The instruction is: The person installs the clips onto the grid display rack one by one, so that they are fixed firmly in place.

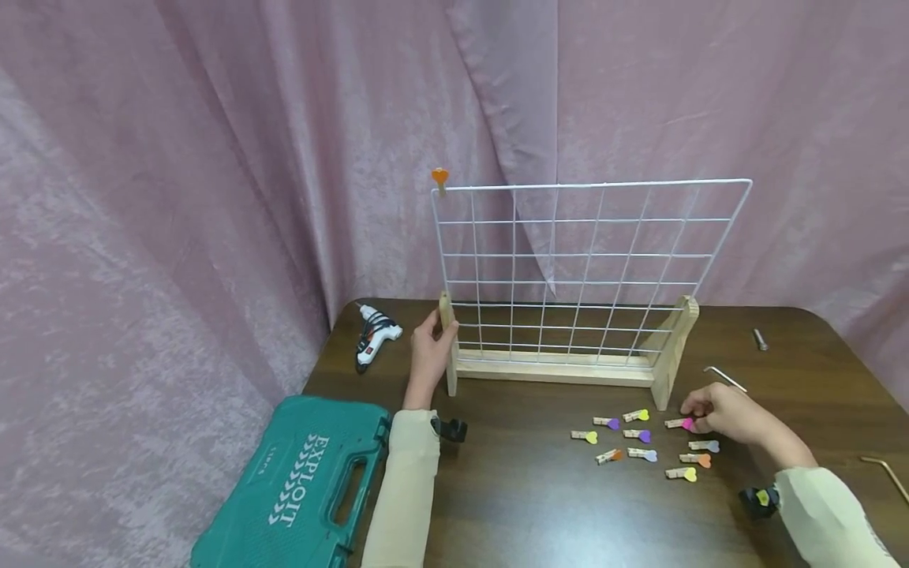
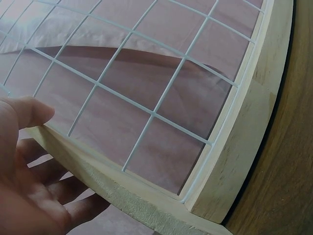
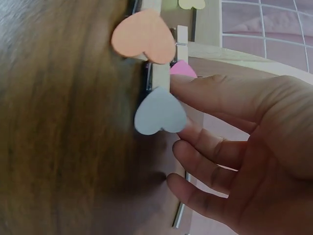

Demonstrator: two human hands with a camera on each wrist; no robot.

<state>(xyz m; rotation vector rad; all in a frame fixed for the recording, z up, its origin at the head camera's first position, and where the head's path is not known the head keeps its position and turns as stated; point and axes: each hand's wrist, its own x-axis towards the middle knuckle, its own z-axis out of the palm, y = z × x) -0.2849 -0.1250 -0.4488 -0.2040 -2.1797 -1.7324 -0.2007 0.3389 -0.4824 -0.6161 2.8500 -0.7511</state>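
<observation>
Right hand (image 1: 735, 414) pinches pink clip (image 1: 676, 424); left hand (image 1: 428, 355) holds stand (image 1: 554, 369)

From the head, the pink clip lies on the table (image 1: 525, 489), near the foot of the stand's right upright, with the right hand's thumb and forefinger at its heart. Other heart clips (image 1: 642, 454) in yellow, purple, orange and pale blue lie around it. An orange clip (image 1: 440, 176) sits at the upper left corner of the wire grid (image 1: 589, 186). To the left are a glue gun (image 1: 377, 335) and a green case (image 1: 277, 473).

From the left wrist, the grip spans the wooden upright (image 2: 102, 178), thumb on one side and fingers on the other.

From the right wrist, the grip is narrow, the thumb against the pink heart; a pale blue clip (image 3: 161, 111) partly covers the view of the forefinger.
</observation>
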